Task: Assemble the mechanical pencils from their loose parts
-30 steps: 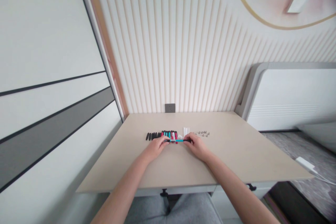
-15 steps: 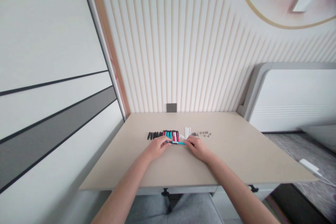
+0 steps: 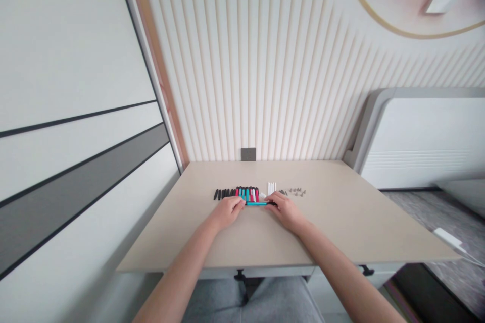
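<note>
A turquoise pen [image 3: 256, 204] with dark ends lies level between my two hands, just above the near side of the row of parts. My left hand [image 3: 227, 212] closes on its left end, and the fingers of my right hand [image 3: 284, 209] pinch the black right end. Beyond my left hand is a row of black caps [image 3: 223, 194]. Pink, turquoise and white pen barrels [image 3: 248, 194] continue that row. Several thin white tubes [image 3: 272, 187] stand out behind my right hand, which partly hides them and some small clear pieces [image 3: 262, 195].
Small grey cone-shaped tips [image 3: 297, 192] and short dark pieces [image 3: 283, 192] lie right of the tubes. All rest on a beige desk [image 3: 341, 222] against a ribbed wall with a dark socket [image 3: 248, 154]. A white cabinet [image 3: 76, 86] rises at the left.
The span of pen between my hands was dark and silver at left and turquoise at right; now it is mostly turquoise, with black at my right fingers. My hands stay in nearly the same place.
</note>
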A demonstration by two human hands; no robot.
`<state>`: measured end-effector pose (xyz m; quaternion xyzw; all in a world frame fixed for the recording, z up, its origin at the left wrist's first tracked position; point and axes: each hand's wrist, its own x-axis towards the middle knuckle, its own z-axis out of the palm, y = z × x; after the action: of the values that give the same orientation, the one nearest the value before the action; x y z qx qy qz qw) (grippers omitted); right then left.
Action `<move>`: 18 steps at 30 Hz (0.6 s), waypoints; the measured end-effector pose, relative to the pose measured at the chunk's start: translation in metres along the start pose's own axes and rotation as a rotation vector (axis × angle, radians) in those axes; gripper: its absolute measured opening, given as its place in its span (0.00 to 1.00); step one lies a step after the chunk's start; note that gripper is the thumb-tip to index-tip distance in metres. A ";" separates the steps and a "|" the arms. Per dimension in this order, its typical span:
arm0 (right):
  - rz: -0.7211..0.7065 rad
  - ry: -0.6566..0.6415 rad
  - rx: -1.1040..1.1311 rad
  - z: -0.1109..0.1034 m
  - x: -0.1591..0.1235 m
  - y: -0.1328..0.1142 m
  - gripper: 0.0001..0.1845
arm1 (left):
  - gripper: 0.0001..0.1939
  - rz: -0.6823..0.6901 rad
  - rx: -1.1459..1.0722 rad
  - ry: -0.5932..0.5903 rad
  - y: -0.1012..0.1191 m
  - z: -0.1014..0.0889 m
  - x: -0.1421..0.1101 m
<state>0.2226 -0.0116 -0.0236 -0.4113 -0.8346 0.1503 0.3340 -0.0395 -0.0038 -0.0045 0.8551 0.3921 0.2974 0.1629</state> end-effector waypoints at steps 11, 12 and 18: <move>-0.013 -0.068 -0.029 0.000 -0.001 -0.007 0.16 | 0.14 -0.006 -0.003 0.074 -0.004 -0.004 0.000; -0.011 -0.065 -0.028 0.000 -0.002 -0.007 0.15 | 0.13 -0.007 -0.001 0.076 -0.003 -0.004 0.000; -0.007 -0.053 -0.011 -0.002 -0.003 -0.007 0.12 | 0.19 -0.011 0.022 0.078 0.002 -0.003 -0.001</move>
<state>0.2213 -0.0180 -0.0193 -0.4062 -0.8455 0.1552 0.3100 -0.0410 -0.0061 -0.0014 0.8424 0.4062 0.3251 0.1398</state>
